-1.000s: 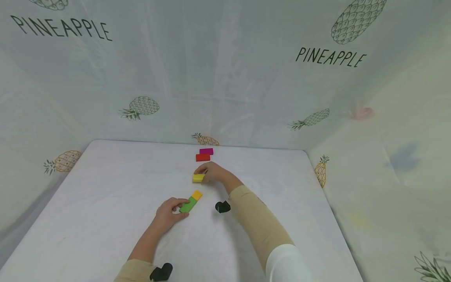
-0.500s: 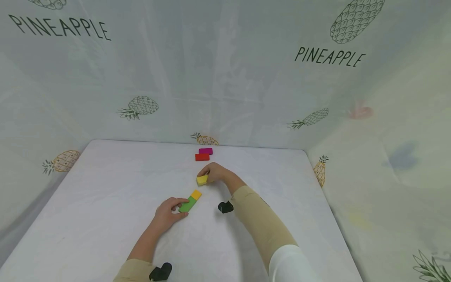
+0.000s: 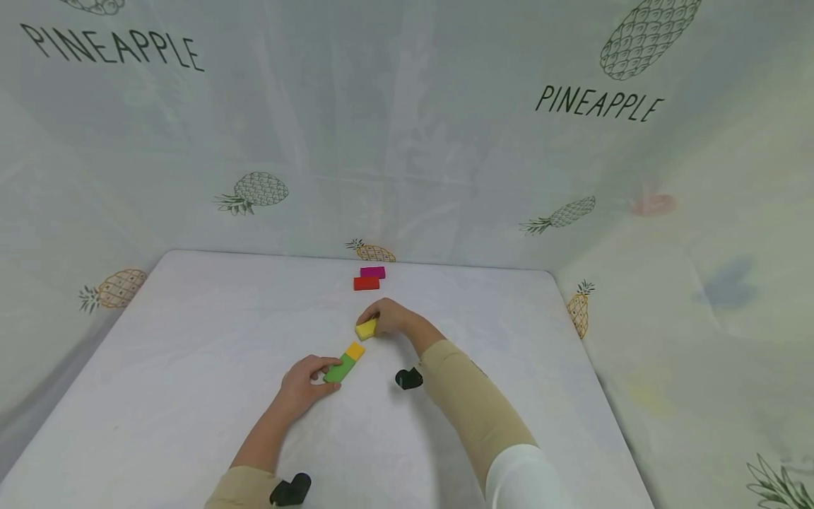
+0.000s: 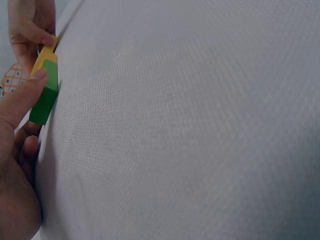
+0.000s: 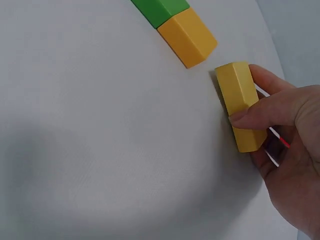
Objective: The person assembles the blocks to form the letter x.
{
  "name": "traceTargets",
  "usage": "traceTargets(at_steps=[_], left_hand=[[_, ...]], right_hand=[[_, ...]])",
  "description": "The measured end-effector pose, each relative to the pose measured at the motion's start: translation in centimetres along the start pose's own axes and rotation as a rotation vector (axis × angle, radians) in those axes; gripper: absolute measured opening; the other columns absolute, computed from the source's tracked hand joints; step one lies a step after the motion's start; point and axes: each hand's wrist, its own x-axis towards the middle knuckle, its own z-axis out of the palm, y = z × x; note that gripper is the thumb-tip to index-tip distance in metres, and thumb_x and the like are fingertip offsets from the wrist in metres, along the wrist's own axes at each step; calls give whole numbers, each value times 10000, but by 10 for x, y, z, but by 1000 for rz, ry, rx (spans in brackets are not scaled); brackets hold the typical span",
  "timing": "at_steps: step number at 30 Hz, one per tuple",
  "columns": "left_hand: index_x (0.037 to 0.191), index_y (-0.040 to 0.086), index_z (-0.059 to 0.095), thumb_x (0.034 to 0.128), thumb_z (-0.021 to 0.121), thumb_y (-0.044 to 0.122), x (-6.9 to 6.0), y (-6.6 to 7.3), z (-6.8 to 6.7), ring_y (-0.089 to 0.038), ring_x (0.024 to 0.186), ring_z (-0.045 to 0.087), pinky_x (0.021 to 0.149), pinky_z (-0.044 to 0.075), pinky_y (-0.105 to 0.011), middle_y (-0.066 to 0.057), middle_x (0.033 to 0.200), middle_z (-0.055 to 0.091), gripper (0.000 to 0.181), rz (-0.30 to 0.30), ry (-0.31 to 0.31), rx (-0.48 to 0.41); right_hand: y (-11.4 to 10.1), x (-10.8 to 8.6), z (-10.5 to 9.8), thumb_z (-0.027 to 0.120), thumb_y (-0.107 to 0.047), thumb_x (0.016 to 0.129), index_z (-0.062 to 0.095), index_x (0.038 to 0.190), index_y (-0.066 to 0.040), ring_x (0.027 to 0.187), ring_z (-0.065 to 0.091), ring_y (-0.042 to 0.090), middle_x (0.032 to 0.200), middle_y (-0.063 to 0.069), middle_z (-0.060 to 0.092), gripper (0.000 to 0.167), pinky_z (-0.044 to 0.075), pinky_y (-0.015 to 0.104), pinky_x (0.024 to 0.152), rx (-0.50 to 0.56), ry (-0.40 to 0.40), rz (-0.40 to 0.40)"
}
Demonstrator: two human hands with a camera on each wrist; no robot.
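My left hand [image 3: 304, 385] grips a green block [image 3: 340, 369] between thumb and fingers on the white table. An orange block [image 3: 355, 350] touches the green block's far end, in line with it. Just beyond, my right hand [image 3: 389, 317] pinches a yellow block [image 3: 365, 329]. In the right wrist view the yellow block [image 5: 237, 90] lies under the thumb of my right hand [image 5: 295, 125], with a small gap to the orange block [image 5: 187, 37]. The left wrist view shows the thumb of my left hand [image 4: 17, 140] on the green block [image 4: 46, 97].
A red block [image 3: 366, 283] and a magenta block [image 3: 372, 272] lie close together near the far edge of the white table [image 3: 191, 339]. A curtain [image 3: 407, 141] printed with pineapples hangs behind the table.
My right hand has drawn the yellow block nearer to the orange block and slightly right, and the block has turned a little. My left hand has stayed on the green block.
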Motion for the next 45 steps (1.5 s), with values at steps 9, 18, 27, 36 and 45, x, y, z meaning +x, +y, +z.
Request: traceTargets(at_steps=[9,18,27,36,45], left_hand=[[1152,173,706,780,821,124,0,2,1,-151,806,459,717,403,-332,48,906,568,392,3,0,7],[1149,183,709,777,825,140,0,-2,0,-150,807,463,717,403,-324,62,905,574,392,11,6,17],[1158,192,704,782,822,150,2,-1,-1,-153,818,456,722,400,-339,57,910,568,396,-1,0,20],[1157,203,704,784,823,156,3,-1,3,-145,822,463,734,409,-335,63,914,573,395,-18,-4,17],[1160,195,703,779,824,156,3,-1,1,-144,822,459,731,410,-336,61,910,572,401,-24,-2,29]], right_hand=[[8,0,2,633,81,843,760,1023,-241,1044,500,169,1093,-65,621,390,435,359,966,19,10,3],[12,2,1,775,-75,827,724,1032,-225,1037,501,170,1093,-56,596,260,478,301,892,60,37,3],[27,2,5,837,-249,780,725,1029,-255,1049,470,168,1080,-39,543,273,469,299,881,72,160,5],[46,1,15,845,-243,776,753,1053,-228,990,486,143,1051,-63,571,293,432,284,890,120,243,-103],[48,0,23,816,-238,809,754,1098,-241,975,488,125,1036,-81,560,295,444,260,854,110,273,-130]])
